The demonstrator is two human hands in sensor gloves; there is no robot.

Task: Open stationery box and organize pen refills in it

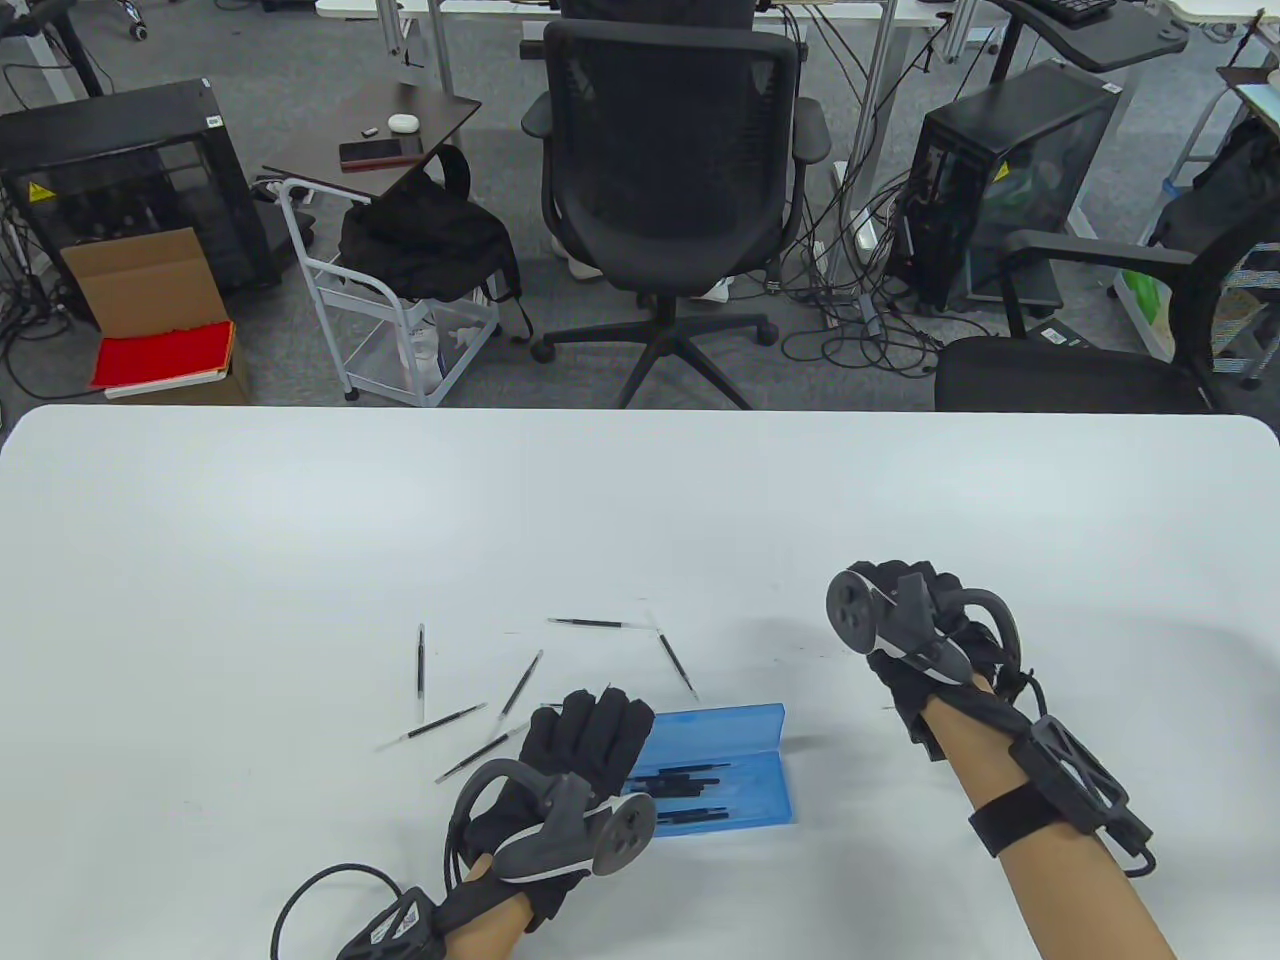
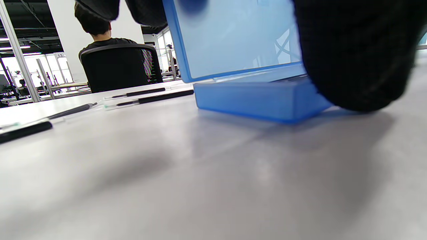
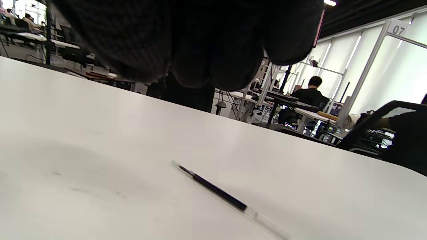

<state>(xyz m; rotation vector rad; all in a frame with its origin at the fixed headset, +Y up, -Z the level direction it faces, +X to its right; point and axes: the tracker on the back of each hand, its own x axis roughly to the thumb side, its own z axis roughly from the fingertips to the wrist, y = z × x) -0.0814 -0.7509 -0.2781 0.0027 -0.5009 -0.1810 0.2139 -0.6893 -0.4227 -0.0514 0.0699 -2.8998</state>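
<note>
The blue stationery box [image 1: 752, 800] lies open near the table's front edge, its lid [image 1: 722, 728] tilted up behind it. Several black pen refills [image 1: 690, 790] lie inside. My left hand [image 1: 592, 735] holds the box's left end, with fingers [image 2: 100, 6] behind the lid [image 2: 233, 40] and the thumb [image 2: 353, 56] in front of the base [image 2: 260, 103]. Several loose refills [image 1: 421, 672] lie scattered left of and behind the box. My right hand [image 1: 900, 615] hovers to the right of the box, fingers [image 3: 200, 43] curled with nothing visible in them. One refill [image 3: 213, 190] lies on the table ahead of it.
The white table [image 1: 300, 520] stretches away behind the box. Beyond its far edge stand black office chairs [image 1: 670, 190], a white cart [image 1: 400, 310] and computer towers [image 1: 1000, 170]. A person [image 2: 100, 36] sits at a distance.
</note>
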